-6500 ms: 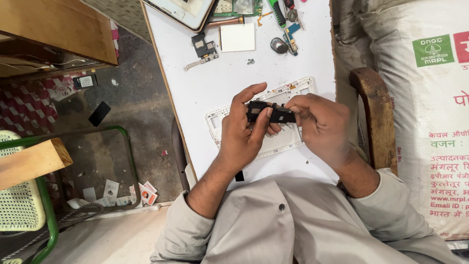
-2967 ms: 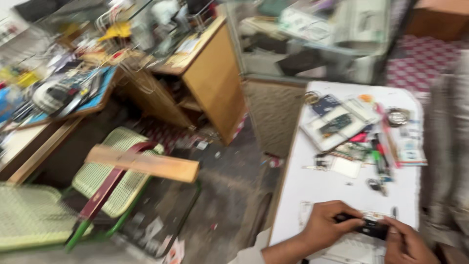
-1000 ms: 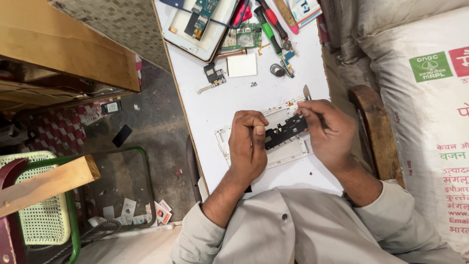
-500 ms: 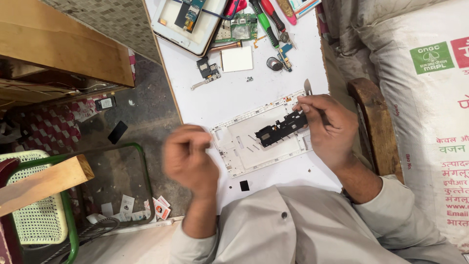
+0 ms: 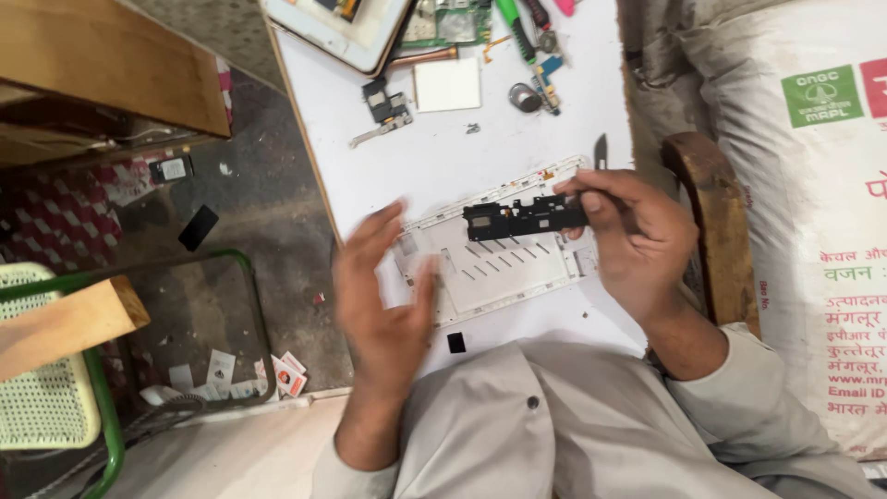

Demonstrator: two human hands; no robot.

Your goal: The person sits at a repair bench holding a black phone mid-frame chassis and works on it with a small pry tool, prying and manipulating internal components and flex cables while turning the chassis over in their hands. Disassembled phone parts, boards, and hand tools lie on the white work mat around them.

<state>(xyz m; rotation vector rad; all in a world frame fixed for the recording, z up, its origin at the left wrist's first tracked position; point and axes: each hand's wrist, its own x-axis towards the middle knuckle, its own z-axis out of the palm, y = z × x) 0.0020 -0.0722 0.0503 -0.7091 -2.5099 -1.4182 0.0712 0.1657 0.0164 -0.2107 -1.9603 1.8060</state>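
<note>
Right hand [image 5: 637, 242] pinches a black module [image 5: 523, 219] over the white phone frame [image 5: 499, 268]; left hand [image 5: 383, 296] open, empty

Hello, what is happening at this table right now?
A person sits at a white table with phone parts on it. The right hand holds a black part over a white frame that lies on the table. The left hand, blurred, is open beside the frame. Tools lie farther back.

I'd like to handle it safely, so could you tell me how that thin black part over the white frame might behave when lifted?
The black part is long and thin, so probably light and slightly bendy. The right hand pinches only its end, yet it stays level, suggesting fair stiffness. Its narrow cut-out shape looks fragile.
</note>
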